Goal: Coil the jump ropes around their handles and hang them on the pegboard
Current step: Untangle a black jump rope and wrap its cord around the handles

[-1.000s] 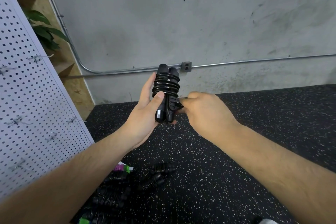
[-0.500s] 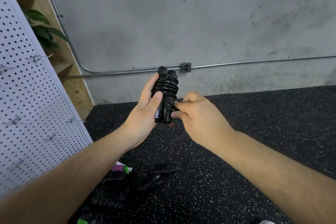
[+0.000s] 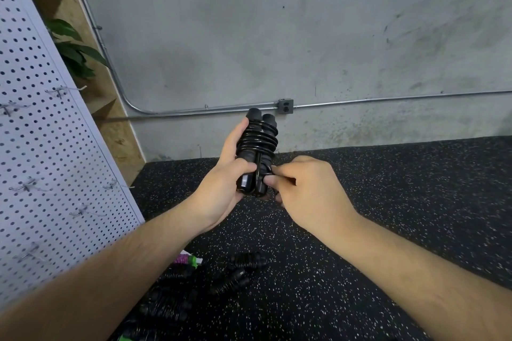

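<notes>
A black jump rope [image 3: 259, 144] is coiled around its two handles, held upright in front of me. My left hand [image 3: 221, 183] grips the handles from the left, thumb across the front. My right hand [image 3: 302, 188] pinches the loose end of the rope at the bundle's lower right. The white pegboard [image 3: 41, 163] with several bare metal hooks stands at the left. Several more coiled black ropes [image 3: 230, 277] lie on the floor below my arms, partly hidden by my left forearm.
Speckled black rubber floor [image 3: 388, 202] spreads to the right. A grey concrete wall [image 3: 249, 36] with a conduit and outlet box is straight ahead. A wooden shelf with a green plant [image 3: 74, 50] stands behind the pegboard. A purple and green handle [image 3: 188, 260] lies by the ropes.
My right hand has worked the rope's end closer against the lower part of the bundle. Both hands have drifted slightly; the bundle stays upright in my left hand.
</notes>
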Tool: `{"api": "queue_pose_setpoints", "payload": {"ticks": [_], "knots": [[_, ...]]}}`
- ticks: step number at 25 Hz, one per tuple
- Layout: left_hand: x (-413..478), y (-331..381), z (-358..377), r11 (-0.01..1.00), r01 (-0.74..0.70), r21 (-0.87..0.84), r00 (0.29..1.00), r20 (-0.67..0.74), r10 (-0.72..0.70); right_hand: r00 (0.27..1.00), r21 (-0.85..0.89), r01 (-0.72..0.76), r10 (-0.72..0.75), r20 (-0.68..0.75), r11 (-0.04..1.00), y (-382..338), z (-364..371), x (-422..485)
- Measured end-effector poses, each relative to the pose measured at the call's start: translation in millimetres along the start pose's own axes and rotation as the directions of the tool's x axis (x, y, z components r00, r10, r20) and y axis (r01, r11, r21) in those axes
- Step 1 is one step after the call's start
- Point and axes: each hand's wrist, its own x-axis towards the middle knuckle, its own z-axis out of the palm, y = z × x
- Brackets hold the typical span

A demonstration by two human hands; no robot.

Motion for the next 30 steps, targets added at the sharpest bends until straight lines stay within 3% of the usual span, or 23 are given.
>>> {"api": "queue_pose_setpoints", "payload": {"ticks": [5,10,12,14,18,24,27,30], "knots": [[-0.6,2.2,-1.5,0.999,-0.031,-0.034,0.997,0.067,0.033,0.996,0.237,-0.084,0.087,-0.004,0.968,-2.5,-3.6,-0.4],[-0.3,3.4,2.6,1.0,-0.001,0.017,0.997,0.072,-0.001,0.982,0.329,-0.186,0.184,0.038,0.926,-3.6,-3.6,-1.9],[-0.3,2.5,4.3,0.998,0.003,0.062,0.999,0.049,-0.007,0.995,0.235,-0.099,0.101,0.001,0.967,-0.9,-3.5,-0.5],[0.5,0.1,3.7,0.994,0.004,0.112,1.0,0.02,-0.007,0.998,0.024,0.066,-0.067,0.006,0.998,1.2,-2.8,-1.6],[0.6,-2.5,-0.3,0.981,0.0,0.192,1.0,-0.024,0.005,0.963,-0.243,0.269,-0.26,0.07,0.932,3.1,-2.3,-3.7],[0.4,-1.7,3.3,0.983,-0.056,0.176,0.998,-0.029,0.062,0.991,0.01,0.13,-0.129,-0.023,0.992,5.9,1.7,-4.1],[0.8,-3.5,3.6,0.979,-0.04,0.199,0.998,-0.043,0.05,0.987,-0.002,0.158,-0.158,-0.032,0.987,7.5,-1.3,-0.7],[1.0,-5.1,1.7,0.966,-0.032,0.258,0.999,-0.031,0.041,0.956,-0.157,0.282,-0.29,-0.031,0.947,8.3,-5.0,-0.2]]}}
